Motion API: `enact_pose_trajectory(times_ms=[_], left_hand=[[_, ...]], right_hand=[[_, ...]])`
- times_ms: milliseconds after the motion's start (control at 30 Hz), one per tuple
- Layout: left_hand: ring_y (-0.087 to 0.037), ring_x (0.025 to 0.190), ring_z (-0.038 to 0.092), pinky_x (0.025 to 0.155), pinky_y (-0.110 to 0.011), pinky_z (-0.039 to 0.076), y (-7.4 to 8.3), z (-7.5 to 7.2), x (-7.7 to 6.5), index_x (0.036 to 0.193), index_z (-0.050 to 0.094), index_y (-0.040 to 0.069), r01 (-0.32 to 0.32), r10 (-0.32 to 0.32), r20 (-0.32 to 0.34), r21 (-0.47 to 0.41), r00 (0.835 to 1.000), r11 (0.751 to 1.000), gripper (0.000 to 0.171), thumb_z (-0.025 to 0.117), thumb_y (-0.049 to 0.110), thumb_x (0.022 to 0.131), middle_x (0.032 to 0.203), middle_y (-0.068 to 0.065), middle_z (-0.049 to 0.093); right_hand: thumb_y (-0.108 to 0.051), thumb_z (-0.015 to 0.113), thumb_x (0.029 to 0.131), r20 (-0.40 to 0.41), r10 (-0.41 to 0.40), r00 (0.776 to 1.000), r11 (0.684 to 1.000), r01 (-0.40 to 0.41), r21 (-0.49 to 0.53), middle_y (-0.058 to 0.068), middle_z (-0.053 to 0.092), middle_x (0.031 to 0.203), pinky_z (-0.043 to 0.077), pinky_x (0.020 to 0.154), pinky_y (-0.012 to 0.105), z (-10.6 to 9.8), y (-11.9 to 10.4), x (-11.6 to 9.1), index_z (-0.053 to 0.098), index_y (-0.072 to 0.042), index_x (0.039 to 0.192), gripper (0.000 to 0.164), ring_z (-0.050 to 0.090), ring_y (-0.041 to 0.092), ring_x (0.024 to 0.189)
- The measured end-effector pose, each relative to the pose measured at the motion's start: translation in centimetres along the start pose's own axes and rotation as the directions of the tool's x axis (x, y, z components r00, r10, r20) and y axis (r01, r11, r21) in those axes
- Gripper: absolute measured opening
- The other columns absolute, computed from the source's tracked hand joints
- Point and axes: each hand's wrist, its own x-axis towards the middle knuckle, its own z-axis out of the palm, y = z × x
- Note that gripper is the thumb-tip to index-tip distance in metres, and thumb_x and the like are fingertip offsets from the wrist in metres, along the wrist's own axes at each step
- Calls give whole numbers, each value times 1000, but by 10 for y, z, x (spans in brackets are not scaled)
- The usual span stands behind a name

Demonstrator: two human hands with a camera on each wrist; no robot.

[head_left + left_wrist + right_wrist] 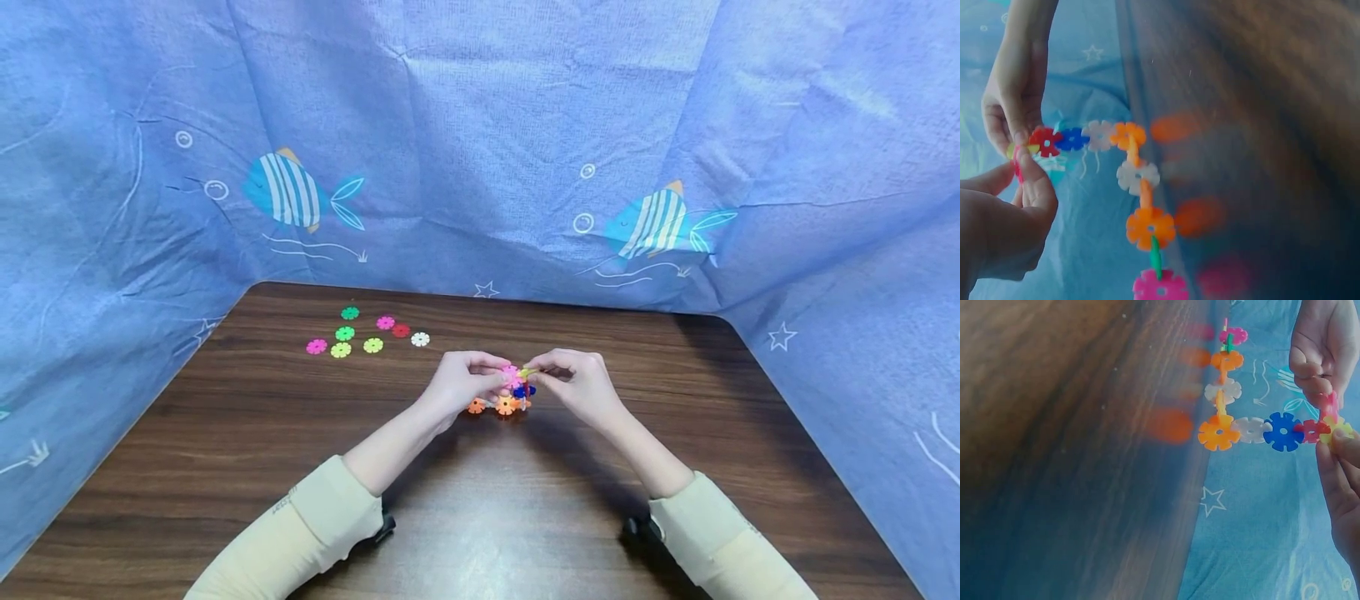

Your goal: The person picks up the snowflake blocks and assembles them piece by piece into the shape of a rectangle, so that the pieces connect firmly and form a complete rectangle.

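A blue curtain (480, 108) printed with fish rises beyond the table and on both sides. In front of it spreads my dark wooden table (187, 475), its far edge past my fingers; open wood lies to the right of my hands and toward my body, giving room to turn either wrist. My left hand (459, 383) and right hand (583, 385) nearly meet over the middle, each with thumb and fingers pinched on a plastic piece. Below them is a chain of flower-shaped discs (1138, 177): one row runs low along the wood – touching it or not, I cannot tell – and at its end a column climbs to my fingertips. Well to the left, toward the far edge, lie loose discs (373, 345), apart from my arms. Smallest, in my grip: my left pinches a pink disc (512, 377), my right a yellow disc (1337, 432) next to the column's red disc (1310, 427). I judge this step to be joining pink to yellow; it calls for slots lined up, then a gentle push – the column could twist.
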Motion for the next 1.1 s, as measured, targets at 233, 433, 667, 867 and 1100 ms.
enact_pose_trajectory(times_ms=[233, 433, 667, 867, 1100], left_hand=[[-28, 90, 67, 79, -43, 55, 12, -23, 3, 117, 64, 4, 0, -7, 32, 213, 999, 977, 35, 71, 13, 84, 99, -12, 70], [-21, 95, 64, 87, -37, 51, 22, -51, 8, 118, 64, 7, -145, 131, 62, 426, 989, 893, 40, 75, 20, 81, 106, -11, 69], [-24, 111, 58, 89, -40, 47, 28, -84, 20, 120, 63, 12, -246, 229, 106, 596, 968, 765, 43, 75, 24, 81, 112, -7, 67], [-25, 114, 55, 91, -44, 46, 19, -112, 33, 128, 56, 13, -304, 276, 156, 691, 949, 656, 52, 75, 28, 82, 120, -9, 63], [-27, 125, 48, 103, -49, 36, 5, -137, 50, 133, 52, 11, -328, 276, 196, 733, 941, 596, 58, 74, 27, 82, 126, -11, 60]], right_hand=[[-9, 75, 80, 15, 104, 994, 994, -104, 21, 1, 73, 83, 53, 58, 21, -3, 1, 0, 73, -12, 91, 11, 67, 16, 65], [-13, 74, 82, 38, 195, 980, 979, -197, 62, -1, 72, 83, 54, 59, 26, -5, 2, 0, 72, -14, 92, 10, 66, 12, 66], [-14, 72, 84, 49, 235, 971, 968, -238, 84, 0, 72, 83, 55, 61, 26, -10, 7, -1, 72, -15, 93, 9, 68, 27, 70], [-13, 70, 85, 70, 287, 955, 953, -292, 77, 4, 72, 85, 54, 62, 22, -13, 9, -1, 72, -11, 95, 11, 68, 28, 73], [-3, 68, 85, 95, 289, 953, 952, -297, 79, 15, 71, 86, 54, 64, 24, -18, -14, 5, 69, 2, 99, 14, 67, 35, 75]])
